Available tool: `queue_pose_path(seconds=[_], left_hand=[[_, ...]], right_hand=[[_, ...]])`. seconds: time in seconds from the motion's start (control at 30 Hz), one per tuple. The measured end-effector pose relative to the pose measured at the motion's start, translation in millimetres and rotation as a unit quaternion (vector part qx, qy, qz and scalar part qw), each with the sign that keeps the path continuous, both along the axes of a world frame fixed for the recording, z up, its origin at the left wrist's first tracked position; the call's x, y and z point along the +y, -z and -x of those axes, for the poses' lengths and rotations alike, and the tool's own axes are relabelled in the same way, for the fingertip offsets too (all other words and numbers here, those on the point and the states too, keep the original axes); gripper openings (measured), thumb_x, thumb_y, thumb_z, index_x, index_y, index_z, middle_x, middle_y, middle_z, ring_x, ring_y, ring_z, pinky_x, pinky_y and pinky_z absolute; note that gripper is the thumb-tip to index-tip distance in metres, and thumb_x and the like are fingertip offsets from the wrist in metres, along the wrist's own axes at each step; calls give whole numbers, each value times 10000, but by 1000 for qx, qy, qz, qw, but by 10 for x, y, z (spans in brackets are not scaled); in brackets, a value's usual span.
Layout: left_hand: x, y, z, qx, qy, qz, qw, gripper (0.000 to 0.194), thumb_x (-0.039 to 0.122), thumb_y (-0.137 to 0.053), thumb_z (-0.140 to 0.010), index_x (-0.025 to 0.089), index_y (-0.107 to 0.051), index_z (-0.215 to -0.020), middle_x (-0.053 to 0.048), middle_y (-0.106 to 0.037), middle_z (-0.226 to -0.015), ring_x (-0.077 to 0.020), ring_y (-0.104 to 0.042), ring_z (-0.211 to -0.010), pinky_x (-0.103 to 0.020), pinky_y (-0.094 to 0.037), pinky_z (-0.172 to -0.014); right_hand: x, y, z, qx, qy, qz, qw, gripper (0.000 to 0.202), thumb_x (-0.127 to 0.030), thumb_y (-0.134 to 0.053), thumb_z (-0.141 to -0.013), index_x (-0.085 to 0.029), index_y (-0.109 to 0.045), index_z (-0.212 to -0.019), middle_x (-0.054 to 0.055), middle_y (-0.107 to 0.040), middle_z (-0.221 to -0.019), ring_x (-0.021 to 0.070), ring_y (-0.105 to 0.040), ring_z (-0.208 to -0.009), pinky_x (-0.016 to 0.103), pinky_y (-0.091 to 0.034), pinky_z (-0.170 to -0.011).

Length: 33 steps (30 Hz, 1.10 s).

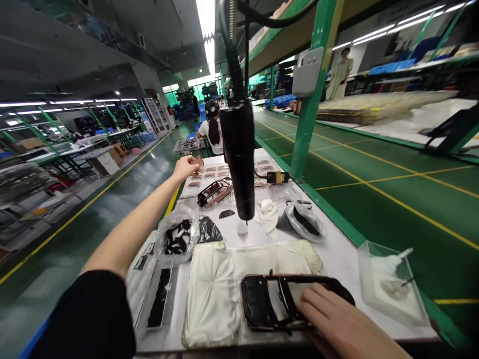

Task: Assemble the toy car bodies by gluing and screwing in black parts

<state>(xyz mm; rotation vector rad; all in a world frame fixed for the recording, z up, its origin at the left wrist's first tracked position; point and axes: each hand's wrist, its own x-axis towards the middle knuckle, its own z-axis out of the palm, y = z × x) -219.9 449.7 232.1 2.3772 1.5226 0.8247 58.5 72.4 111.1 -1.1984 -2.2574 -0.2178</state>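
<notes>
My left hand reaches out over the far part of the table, closed on a small copper-coloured model car part. Below it lies a tray of similar copper-coloured parts. In front of me a black model car lies sideways on a white padded cushion. My right hand is closed over the car's right-hand part, with its fingers across the roof; the thumb is hidden. A copper-coloured car body with a black frame stands farther back.
A black electric screwdriver hangs over the table's middle. Bags of black parts lie on both sides. A clear box with a white bottle stands at right, near a green post. A person sits ahead.
</notes>
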Motion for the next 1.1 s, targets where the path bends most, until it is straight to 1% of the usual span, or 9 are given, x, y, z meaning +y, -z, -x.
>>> queue_pose_path(seconds=[0.1, 0.23, 0.3, 0.33, 0.43, 0.53, 0.67, 0.9, 1.1], left_hand=[[-794, -94, 228, -36, 9, 74, 997, 202, 232, -629, -901, 82, -702, -1015, -68, -764, -852, -159, -728, -760, -320, -626, -733], [-2223, 2, 389, -126, 41, 82, 988, 120, 264, -770, -830, 159, -773, -887, -60, -801, -844, -192, -750, -802, -335, -627, -756], [-2880, 115, 367, -105, 82, -12, 991, 38, 212, -790, -829, 194, -796, -861, -32, -786, -808, -159, -727, -748, -284, -601, -678], [-3151, 179, 339, -72, 136, -79, 985, 85, 174, -765, -854, 213, -810, -914, -24, -775, -808, -139, -709, -724, -264, -586, -648], [-3679, 353, 234, 58, 266, -285, 919, 224, 78, -667, -905, 166, -787, -1073, -82, -783, -912, -171, -703, -854, -293, -616, -699], [-3849, 464, 137, 151, 315, -349, 870, 208, 61, -653, -906, 94, -764, -1078, -119, -789, -922, -209, -687, -930, -315, -648, -738], [-3863, 568, 58, 163, 340, -360, 853, 215, 55, -626, -923, 67, -751, -1097, -129, -784, -936, -221, -681, -941, -330, -656, -731], [-3867, 698, 33, 154, 371, -340, 850, 273, 6, -638, -893, 38, -740, -1143, -142, -759, -975, -245, -651, -977, -347, -648, -740], [-3923, 660, -26, 173, 385, -295, 857, 258, 29, -589, -920, 4, -718, -1141, -166, -753, -973, -263, -640, -962, -370, -672, -737]], right_hand=[[-128, -87, -20, 26, -24, 66, 997, 288, -14, -424, -896, -224, -617, -937, 75, -707, -914, 245, -656, -772, 358, -567, -644], [-333, -105, -68, 86, -68, 129, 986, 213, -63, -497, -968, -224, -621, -1031, 63, -657, -970, 238, -608, -847, 369, -527, -699], [-413, -98, -56, 102, -81, 133, 983, 194, -57, -516, -959, -219, -610, -1009, 62, -637, -976, 233, -584, -847, 368, -508, -693], [-448, -95, -39, 105, -86, 135, 982, 197, -46, -517, -952, -216, -603, -997, 61, -628, -975, 230, -574, -844, 364, -499, -686], [-549, -103, 22, 93, -102, 146, 980, 229, -5, -513, -933, -209, -590, -1000, 60, -610, -982, 226, -552, -852, 356, -485, -678], [-658, -129, 58, 80, -103, 154, 979, 264, 31, -519, -911, -203, -594, -1008, 61, -601, -988, 229, -542, -869, 356, -485, -700], [-791, -165, 51, 69, -95, 156, 981, 304, 59, -529, -883, -187, -619, -1037, 76, -608, -1012, 239, -548, -914, 360, -496, -744], [-902, -168, 32, 71, -73, 130, 986, 269, 28, -533, -899, -188, -634, -1024, 83, -617, -978, 238, -553, -877, 357, -495, -728], [-908, -136, 44, 67, -83, 164, 981, 320, 72, -530, -863, -179, -619, -1040, 80, -605, -1013, 245, -539, -918, 365, -477, -739]])
